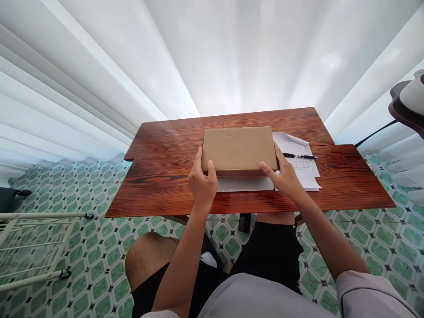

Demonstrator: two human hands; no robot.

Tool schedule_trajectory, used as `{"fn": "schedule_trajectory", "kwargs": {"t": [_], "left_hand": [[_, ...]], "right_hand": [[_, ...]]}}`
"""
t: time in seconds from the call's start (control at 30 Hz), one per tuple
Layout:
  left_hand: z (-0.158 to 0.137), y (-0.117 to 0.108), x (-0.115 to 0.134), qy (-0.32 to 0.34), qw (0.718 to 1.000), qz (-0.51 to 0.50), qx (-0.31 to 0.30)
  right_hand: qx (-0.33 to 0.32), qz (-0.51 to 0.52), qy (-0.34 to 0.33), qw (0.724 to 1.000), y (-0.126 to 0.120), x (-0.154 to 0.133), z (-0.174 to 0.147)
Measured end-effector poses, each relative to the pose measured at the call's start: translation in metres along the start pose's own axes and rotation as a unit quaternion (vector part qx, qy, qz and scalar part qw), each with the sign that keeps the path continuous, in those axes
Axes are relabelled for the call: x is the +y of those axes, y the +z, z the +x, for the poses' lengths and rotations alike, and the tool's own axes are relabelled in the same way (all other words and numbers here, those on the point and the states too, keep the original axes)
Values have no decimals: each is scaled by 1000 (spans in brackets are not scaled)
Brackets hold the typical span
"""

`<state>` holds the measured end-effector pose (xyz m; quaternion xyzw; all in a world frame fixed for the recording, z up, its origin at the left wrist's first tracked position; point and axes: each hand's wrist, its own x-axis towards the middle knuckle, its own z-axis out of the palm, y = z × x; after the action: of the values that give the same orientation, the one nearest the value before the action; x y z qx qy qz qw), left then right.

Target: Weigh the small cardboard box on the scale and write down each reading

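Note:
A closed brown cardboard box (238, 149) is held between my two hands over the middle of the wooden table. My left hand (202, 181) grips its left end, thumb on the near edge and fingers along the side. At the right end, my right hand (284, 176) grips it the same way, thumb on the top near the corner. Partly hidden beneath the box is a flat white object (245, 185); I cannot make out what it is. Beside my right hand lie white paper sheets (303, 170) with writing, and a black pen (300, 156) rests across them.
The dark red wooden table (159, 185) has stepped side edges. White curtains (232, 53) hang behind it. A white metal rack (36, 247) stands on the tiled floor at left. At the far right a dark curved object (406, 108) juts into view.

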<state>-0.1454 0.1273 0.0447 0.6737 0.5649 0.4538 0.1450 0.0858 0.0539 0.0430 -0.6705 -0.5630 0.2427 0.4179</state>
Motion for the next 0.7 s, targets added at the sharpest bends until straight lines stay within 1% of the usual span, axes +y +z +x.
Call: {"fn": "schedule_trajectory", "kwargs": {"t": [0.23,0.57,0.7], "left_hand": [[-7,-4,1,-11,1000,-13,-4],[-9,-4,-7,-18,999,-33,-15],[-6,-3,-9,-24,997,-66,-28]], "right_hand": [[14,-21,-7,1000,-2,-4,-3],[23,-36,-15,999,3,-1,0],[39,-48,-12,998,3,3,0]]}}
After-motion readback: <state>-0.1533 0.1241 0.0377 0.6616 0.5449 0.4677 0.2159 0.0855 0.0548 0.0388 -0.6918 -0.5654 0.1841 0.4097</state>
